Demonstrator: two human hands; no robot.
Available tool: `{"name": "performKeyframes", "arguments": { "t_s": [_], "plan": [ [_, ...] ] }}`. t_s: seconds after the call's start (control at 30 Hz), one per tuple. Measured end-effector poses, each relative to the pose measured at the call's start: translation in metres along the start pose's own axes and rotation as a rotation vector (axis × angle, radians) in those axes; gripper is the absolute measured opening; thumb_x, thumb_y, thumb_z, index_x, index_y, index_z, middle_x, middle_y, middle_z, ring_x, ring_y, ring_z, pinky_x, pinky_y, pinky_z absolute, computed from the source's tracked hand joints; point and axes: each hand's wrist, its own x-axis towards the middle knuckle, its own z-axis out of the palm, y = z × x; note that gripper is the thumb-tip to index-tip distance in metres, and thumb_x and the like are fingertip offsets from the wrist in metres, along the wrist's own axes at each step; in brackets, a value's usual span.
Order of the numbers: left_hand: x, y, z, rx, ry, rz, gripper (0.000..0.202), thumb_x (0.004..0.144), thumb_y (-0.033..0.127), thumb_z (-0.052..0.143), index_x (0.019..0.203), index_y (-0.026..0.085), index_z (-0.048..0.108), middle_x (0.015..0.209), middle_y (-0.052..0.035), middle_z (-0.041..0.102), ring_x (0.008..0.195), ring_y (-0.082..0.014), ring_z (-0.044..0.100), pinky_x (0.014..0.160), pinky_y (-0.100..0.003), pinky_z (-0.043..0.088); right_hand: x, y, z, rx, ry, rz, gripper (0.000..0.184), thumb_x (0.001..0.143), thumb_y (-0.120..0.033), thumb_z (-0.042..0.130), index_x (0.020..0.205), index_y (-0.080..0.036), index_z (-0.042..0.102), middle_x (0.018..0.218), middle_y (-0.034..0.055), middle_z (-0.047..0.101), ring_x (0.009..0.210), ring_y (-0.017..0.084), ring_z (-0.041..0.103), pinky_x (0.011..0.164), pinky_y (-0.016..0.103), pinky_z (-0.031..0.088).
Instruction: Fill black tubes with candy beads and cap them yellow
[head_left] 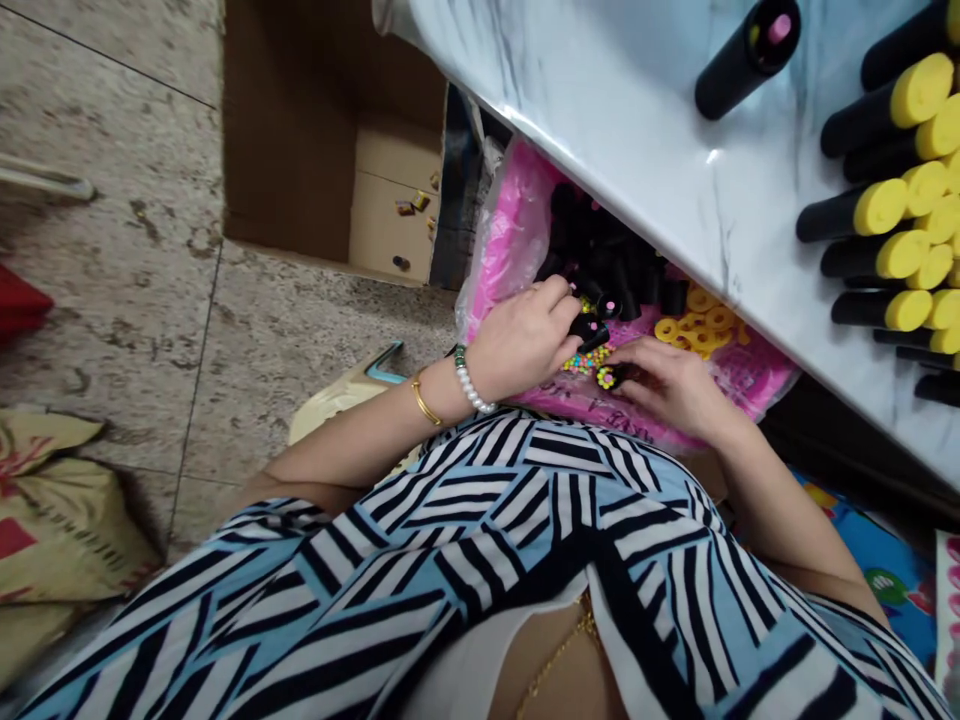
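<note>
The person's left hand (525, 338): pinching a black tube (590, 333) over the pink tray (504, 235). Right hand (670, 382): pinching a flower-ended piece (606, 378), tray's near side. Apparently finished: yellow-capped tubes (883, 207), table (645, 130), right. Apparently remaining: loose black pieces (624, 285), yellow rings (701, 322), tray.

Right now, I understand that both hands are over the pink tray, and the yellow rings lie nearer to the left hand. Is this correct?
Not quite: the head view shows the yellow rings nearer to the right hand, not the left hand. Both hands are indeed over the pink tray.
</note>
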Motion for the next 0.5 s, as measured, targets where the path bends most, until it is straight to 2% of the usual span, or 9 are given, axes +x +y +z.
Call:
{"name": "performKeyframes", "arguments": {
  "t_s": [0.1,0.23,0.33,0.43,0.5],
  "plan": [
    [-0.003,0.000,0.002,-0.081,0.013,0.003,0.030,0.096,0.027,0.061,0.120,0.010,0.062,0.116,-0.0147,0.066,0.102,-0.0263,0.067,0.084,-0.037,0.056,-0.012,-0.001,-0.010,0.256,0.080,0.015,0.025,0.093,-0.024,0.070,0.119,-0.025,0.070,0.112,0.0051,0.075,0.100,0.020,0.071,0.084,0.034,0.058],
    [-0.002,0.000,0.008,-0.189,0.029,0.015,0.032,0.096,0.024,0.061,0.126,0.012,0.059,0.115,-0.0124,0.069,0.105,-0.0247,0.069,0.090,-0.036,0.057,-0.014,-0.009,-0.005,0.314,0.213,0.039,0.025,0.091,-0.029,0.074,0.115,-0.025,0.069,0.111,0.0049,0.074,0.098,0.020,0.071,0.085,0.034,0.058],
    [0.000,0.001,0.010,-0.197,0.034,0.034,0.037,0.097,0.026,0.063,0.131,0.011,0.058,0.116,-0.0126,0.069,0.106,-0.0246,0.069,0.091,-0.036,0.057,-0.011,-0.008,-0.001,0.139,0.213,0.012,0.028,0.091,-0.027,0.071,0.119,-0.023,0.066,0.109,0.0068,0.071,0.094,0.021,0.069,0.083,0.035,0.057],
    [0.000,0.002,0.010,-0.166,0.029,0.044,0.039,0.097,0.027,0.062,0.133,0.012,0.060,0.115,-0.0128,0.068,0.103,-0.0239,0.069,0.090,-0.036,0.057,-0.010,-0.003,-0.002,-0.168,0.164,-0.020,0.030,0.093,-0.023,0.065,0.123,-0.021,0.067,0.113,0.0110,0.070,0.105,0.027,0.065,0.093,0.044,0.054],
    [0.000,0.001,0.011,-0.151,0.024,0.058,0.037,0.098,0.028,0.061,0.132,0.013,0.062,0.115,-0.0130,0.068,0.102,-0.0239,0.069,0.089,-0.036,0.058,-0.011,-0.002,-0.005,-0.275,0.135,-0.029,0.030,0.094,-0.024,0.064,0.123,-0.021,0.068,0.115,0.0127,0.070,0.108,0.030,0.063,0.097,0.049,0.052]
  ]
}}
